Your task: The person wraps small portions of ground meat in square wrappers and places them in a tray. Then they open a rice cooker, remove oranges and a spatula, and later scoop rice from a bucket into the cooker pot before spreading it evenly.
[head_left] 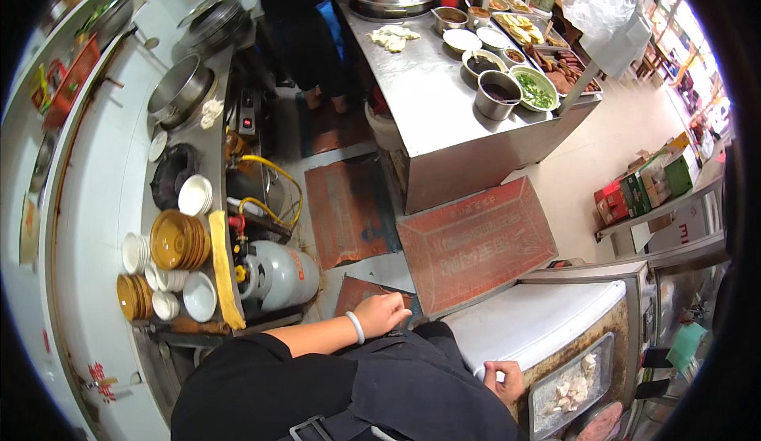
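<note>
My left hand (380, 314), with a pale bracelet at its wrist, hangs in front of my dark apron (428, 385). Its fingers are curled in a loose fist, and I see nothing in them. Low on the right, my right hand (505, 381) is closed too, with no object showing in it. It is beside the white lid (539, 318) of a low cabinet; whether it touches the lid I cannot tell. Just right of that hand, a clear tray (544, 406) holds pale, meat-like pieces (572, 393).
Stacked brown bowls (176, 239), white bowls (196, 195) and a steel pot (176, 88) line the left counter, above a grey gas cylinder (284, 274). Red mats (476, 243) cover the floor ahead. Beyond stands a steel table (420, 84) with food; another person (289, 29) is behind it.
</note>
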Demonstrator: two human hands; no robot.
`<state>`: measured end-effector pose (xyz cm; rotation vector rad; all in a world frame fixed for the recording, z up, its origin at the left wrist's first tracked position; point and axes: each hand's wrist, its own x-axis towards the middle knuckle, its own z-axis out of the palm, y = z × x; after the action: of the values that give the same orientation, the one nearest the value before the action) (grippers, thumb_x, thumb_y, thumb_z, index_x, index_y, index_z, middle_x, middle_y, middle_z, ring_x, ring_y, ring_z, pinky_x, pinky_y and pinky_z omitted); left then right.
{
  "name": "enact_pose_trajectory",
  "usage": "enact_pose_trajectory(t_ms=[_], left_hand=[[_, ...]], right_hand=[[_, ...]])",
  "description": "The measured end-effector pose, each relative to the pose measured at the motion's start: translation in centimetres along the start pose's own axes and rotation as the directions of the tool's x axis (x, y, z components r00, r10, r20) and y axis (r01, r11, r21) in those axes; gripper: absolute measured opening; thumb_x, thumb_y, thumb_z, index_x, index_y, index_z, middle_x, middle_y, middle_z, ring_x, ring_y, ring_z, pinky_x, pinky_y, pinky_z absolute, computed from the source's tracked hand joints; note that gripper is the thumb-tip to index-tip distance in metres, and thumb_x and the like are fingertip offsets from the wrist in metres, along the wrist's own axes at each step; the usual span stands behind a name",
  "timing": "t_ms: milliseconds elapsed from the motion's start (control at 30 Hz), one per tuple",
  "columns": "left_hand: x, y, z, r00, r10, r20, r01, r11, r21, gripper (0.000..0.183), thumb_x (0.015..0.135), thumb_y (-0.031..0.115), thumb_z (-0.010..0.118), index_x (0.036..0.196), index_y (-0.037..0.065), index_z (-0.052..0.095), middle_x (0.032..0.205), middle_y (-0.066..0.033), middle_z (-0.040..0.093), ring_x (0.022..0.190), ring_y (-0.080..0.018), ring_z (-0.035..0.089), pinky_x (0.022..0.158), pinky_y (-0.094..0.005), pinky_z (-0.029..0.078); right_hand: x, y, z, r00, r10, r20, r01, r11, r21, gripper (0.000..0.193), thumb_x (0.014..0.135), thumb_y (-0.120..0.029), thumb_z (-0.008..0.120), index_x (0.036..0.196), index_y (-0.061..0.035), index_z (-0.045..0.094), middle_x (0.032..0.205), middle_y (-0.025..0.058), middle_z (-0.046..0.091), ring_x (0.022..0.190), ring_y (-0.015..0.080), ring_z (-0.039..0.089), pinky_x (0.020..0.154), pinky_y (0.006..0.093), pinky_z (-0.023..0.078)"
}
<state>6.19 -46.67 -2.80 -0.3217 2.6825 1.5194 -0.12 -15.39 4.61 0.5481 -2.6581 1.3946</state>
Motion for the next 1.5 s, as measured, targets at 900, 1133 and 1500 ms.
enact_pose_trajectory(t_ms=[900, 1133, 1500], left_hand=[[63.2, 19.3, 11.5, 0.8, 0.486, 0.352, -0.492, 0.867, -0.079, 0.011, 0.08, -0.003, 0.07, 0.09, 0.001, 0.069, 0.081, -0.0117, 0.064, 0.066, -0.0233, 0.063, 0.061, -0.0314, 0.051], [78.1, 27.2, 23.0, 0.675, 0.523, 0.52, -0.549, 0.827, -0.12, 0.006, 0.081, 0.003, 0.073, 0.085, 0.002, 0.07, 0.076, -0.0121, 0.065, 0.066, -0.0236, 0.064, 0.062, -0.0335, 0.052], [97.5, 42.1, 43.8, 0.61, 0.46, 0.646, -0.645, 0.762, 0.066, 0.042, 0.089, 0.012, 0.07, 0.059, 0.003, 0.041, 0.053, -0.0105, 0.039, 0.05, -0.0207, 0.039, 0.047, -0.0399, 0.029]], right_hand=[[48.1, 28.0, -5.0, 0.9, 0.412, -0.142, -0.401, 0.911, 0.098, 0.013, 0.089, -0.02, 0.068, 0.094, -0.0078, 0.069, 0.093, 0.014, 0.07, 0.088, 0.0341, 0.068, 0.078, 0.0427, 0.054], [54.7, 48.7, -12.7, 0.396, 0.784, -0.478, -0.859, 0.5, 0.109, 0.045, 0.092, -0.047, 0.061, 0.075, -0.0049, 0.068, 0.078, 0.0194, 0.068, 0.075, 0.0375, 0.066, 0.069, 0.0468, 0.051], [55.7, 73.0, -29.7, -0.094, 0.9, -0.427, -0.924, 0.081, 0.375, 0.02, 0.081, -0.013, 0.059, 0.091, -0.0001, 0.07, 0.105, 0.0245, 0.068, 0.102, 0.0416, 0.065, 0.087, 0.0503, 0.052]])
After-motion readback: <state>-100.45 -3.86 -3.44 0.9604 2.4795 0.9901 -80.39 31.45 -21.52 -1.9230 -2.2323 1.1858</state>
